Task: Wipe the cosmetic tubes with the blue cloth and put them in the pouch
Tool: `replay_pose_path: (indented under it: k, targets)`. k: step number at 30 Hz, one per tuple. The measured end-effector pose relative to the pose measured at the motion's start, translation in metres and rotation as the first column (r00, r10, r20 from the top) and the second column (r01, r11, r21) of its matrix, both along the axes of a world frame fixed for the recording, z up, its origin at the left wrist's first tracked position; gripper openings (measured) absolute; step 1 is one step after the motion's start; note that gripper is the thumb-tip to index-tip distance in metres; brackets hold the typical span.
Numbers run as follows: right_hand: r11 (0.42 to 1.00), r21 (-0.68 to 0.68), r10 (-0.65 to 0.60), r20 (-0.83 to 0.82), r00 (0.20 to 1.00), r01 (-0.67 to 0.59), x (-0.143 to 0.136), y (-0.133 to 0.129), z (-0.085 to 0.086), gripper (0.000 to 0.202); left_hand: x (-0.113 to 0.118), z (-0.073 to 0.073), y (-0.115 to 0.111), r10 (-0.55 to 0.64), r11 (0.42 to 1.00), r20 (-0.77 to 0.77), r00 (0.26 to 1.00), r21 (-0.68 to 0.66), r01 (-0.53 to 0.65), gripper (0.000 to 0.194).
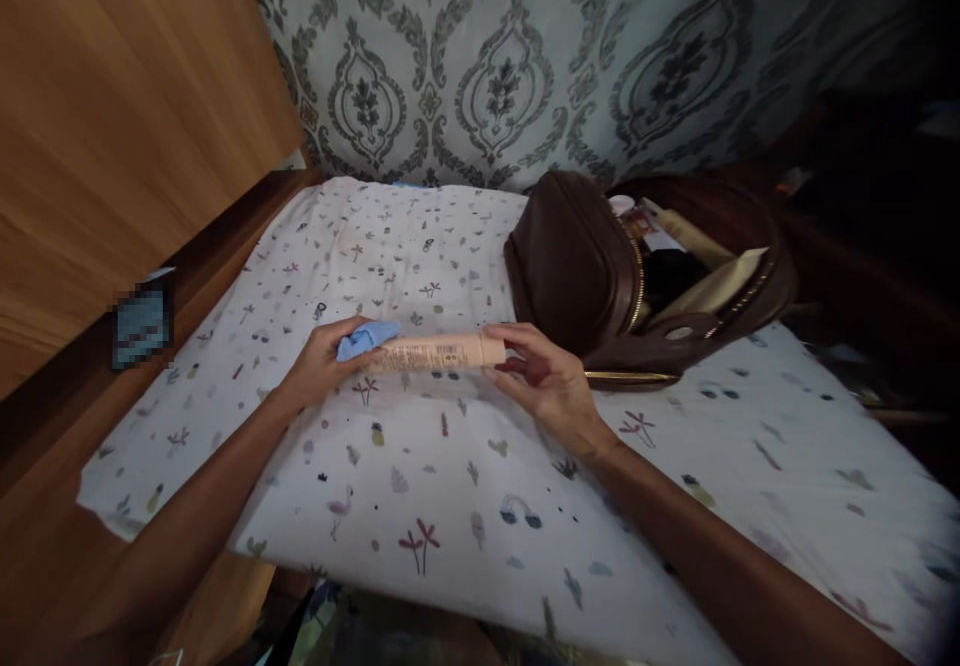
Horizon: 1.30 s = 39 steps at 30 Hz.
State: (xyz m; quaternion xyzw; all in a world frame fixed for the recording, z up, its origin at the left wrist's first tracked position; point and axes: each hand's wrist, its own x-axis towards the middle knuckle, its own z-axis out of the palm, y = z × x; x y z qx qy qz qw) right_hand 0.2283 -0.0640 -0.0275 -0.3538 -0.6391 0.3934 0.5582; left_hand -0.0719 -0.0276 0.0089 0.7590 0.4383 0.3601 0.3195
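Note:
A peach-coloured tube [435, 351] with small print is held level between both hands, above a white printed cloth [420, 446]. My left hand [330, 361] grips its left end together with a crumpled blue cloth [367, 339], which covers part of that end. At the right end, the fingers and thumb of my right hand [547, 381] are closed on the tube's cap. Just beyond my right hand lies a brown leather bag [574, 256], its zip open, with papers and other items showing inside.
A patterned wall [502, 76] rises behind the cloth. On the left stand a wooden panel [135, 106] and a dark wooden ledge [217, 236], with a blurred blue-grey object [141, 328] on the ledge. The far right is dark.

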Motion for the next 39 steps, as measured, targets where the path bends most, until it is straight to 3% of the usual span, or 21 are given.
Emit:
replay_pose_path:
  k: [3,9,18,22,26,31,35,39]
  targets:
    - [0.992,-0.123,-0.008,-0.091,0.996,-0.003,0.0,0.0,0.002,0.047,0.005,0.004,-0.003,0.075,0.982,0.094,0.993,-0.178,-0.057,0.039]
    - [0.969,-0.244,-0.039,-0.056,0.998,0.025,-0.002,-0.003,0.014,0.041,0.011,0.006,-0.008,0.16,0.915,0.188,0.969,-0.396,-0.075,0.047]
    - [0.969,-0.246,-0.017,-0.103,0.995,-0.009,-0.002,-0.005,0.014,0.039,0.011,0.002,-0.01,0.169,0.89,0.228,0.959,-0.453,-0.049,0.049]
    - [0.97,-0.238,0.023,-0.131,0.991,-0.054,-0.002,-0.005,0.017,0.049,0.009,-0.002,-0.008,0.237,0.87,0.208,0.949,-0.481,-0.111,0.058]
    - [0.95,-0.312,0.0,-0.064,0.998,-0.02,-0.004,-0.006,0.019,0.044,0.007,-0.004,-0.012,0.222,0.893,0.208,0.953,-0.435,-0.113,0.049]
    - [0.924,-0.38,-0.028,0.039,0.999,0.041,-0.004,-0.008,0.014,0.054,0.01,0.002,-0.02,0.231,0.889,0.192,0.954,-0.441,-0.127,0.044]
    - [0.938,-0.344,0.018,-0.083,0.996,-0.046,-0.006,-0.009,0.014,0.049,0.009,0.003,-0.017,0.23,0.886,0.176,0.957,-0.445,-0.131,0.052]
    - [0.936,-0.336,0.066,-0.133,0.989,-0.107,-0.008,-0.01,0.018,0.056,0.006,-0.001,-0.013,0.249,0.892,0.195,0.949,-0.428,-0.146,0.055]
